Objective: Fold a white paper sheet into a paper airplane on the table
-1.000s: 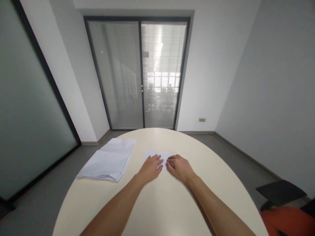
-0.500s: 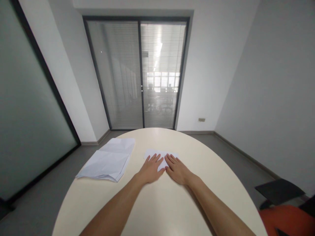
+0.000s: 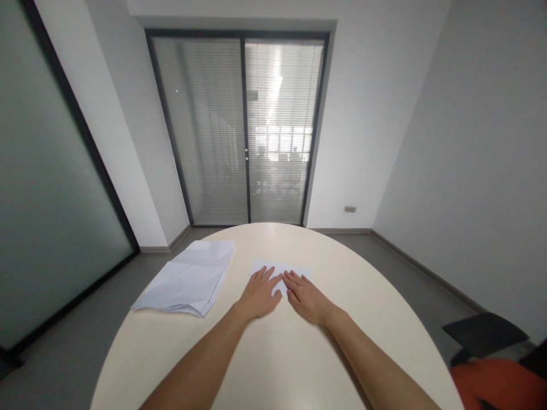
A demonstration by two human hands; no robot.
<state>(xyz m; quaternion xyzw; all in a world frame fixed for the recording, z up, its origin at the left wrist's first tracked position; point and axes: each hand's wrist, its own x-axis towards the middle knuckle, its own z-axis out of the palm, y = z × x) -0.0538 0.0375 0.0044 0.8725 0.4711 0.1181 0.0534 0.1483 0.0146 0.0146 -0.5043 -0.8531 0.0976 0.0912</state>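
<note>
A small white sheet of paper [image 3: 280, 267] lies flat on the cream round table [image 3: 273, 364], its middle and lower parts largely covered by my hands. My left hand [image 3: 260, 293] rests palm down on its left part, fingers spread and thumb pointing inward. On the right part, my right hand [image 3: 308, 297] also lies palm down with its fingers stretched out. The fingertips of both hands nearly meet over the middle of the paper. Neither hand is gripping anything.
A stack of larger creased white sheets [image 3: 188, 276] lies at the table's left edge. An orange-seated chair [image 3: 499, 378] with a black armrest stands at the lower right. Beyond the table is a glass door [image 3: 200, 131] with blinds.
My left hand's fingers have shifted a little, the index reaching toward the right hand and the thumb drawing back. My right hand has slid very slightly left; the stack stays put.
</note>
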